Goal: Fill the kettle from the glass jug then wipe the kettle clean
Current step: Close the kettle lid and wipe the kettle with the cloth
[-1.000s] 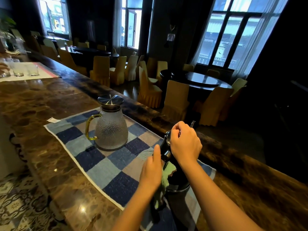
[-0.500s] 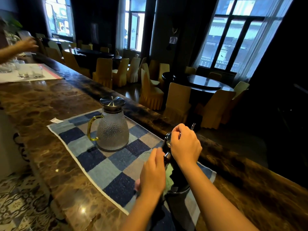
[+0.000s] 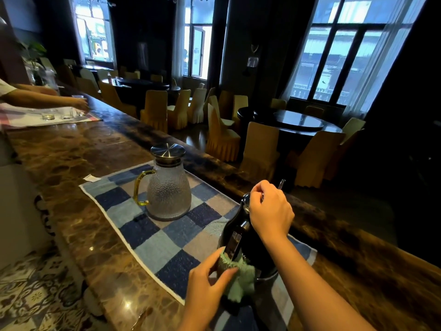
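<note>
A black kettle (image 3: 235, 232) stands on a blue checked towel (image 3: 167, 242) at the near right. My right hand (image 3: 270, 212) grips the kettle's top, fingers curled over the lid. Low against the kettle's base, my left hand (image 3: 210, 279) pinches a green cloth (image 3: 241, 280) and presses it to the side. The textured glass jug (image 3: 168, 192), with a yellow handle and steel lid, stands upright on the towel's far end, apart from both hands.
The towel lies on a brown marble counter (image 3: 78, 158) whose far edge drops to a dark dining room with chairs and round tables. At the far left another person's arm (image 3: 43, 99) reaches over small glasses (image 3: 64, 114) on a striped mat.
My left hand has slid down the kettle's side with the green cloth, from near the handle's top to the base. My right hand stays on the lid. The other person's arm has reached to the glasses.
</note>
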`<action>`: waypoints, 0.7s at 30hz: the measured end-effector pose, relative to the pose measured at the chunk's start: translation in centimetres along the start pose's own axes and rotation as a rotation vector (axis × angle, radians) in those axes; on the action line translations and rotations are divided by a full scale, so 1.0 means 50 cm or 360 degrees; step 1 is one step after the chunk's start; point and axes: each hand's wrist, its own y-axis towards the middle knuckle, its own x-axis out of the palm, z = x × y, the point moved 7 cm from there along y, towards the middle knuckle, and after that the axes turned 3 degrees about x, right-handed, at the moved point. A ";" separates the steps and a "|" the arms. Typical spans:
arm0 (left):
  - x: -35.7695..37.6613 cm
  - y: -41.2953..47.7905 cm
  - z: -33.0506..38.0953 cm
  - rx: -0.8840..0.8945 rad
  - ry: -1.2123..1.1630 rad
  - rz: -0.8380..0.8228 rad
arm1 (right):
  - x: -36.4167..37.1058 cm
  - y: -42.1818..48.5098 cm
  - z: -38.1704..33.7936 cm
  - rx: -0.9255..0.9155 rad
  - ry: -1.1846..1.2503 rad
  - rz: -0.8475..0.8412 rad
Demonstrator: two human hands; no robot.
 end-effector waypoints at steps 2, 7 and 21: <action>0.005 0.011 0.011 -0.0004 -0.0039 0.0064 | 0.001 -0.002 -0.001 -0.0003 0.0002 -0.0007; 0.024 0.087 0.122 0.0086 0.0145 -0.0023 | -0.001 0.003 0.001 -0.0024 -0.0001 0.0019; 0.045 0.047 0.047 -0.0078 0.0048 0.0030 | -0.004 0.001 0.004 -0.0038 -0.0001 0.0013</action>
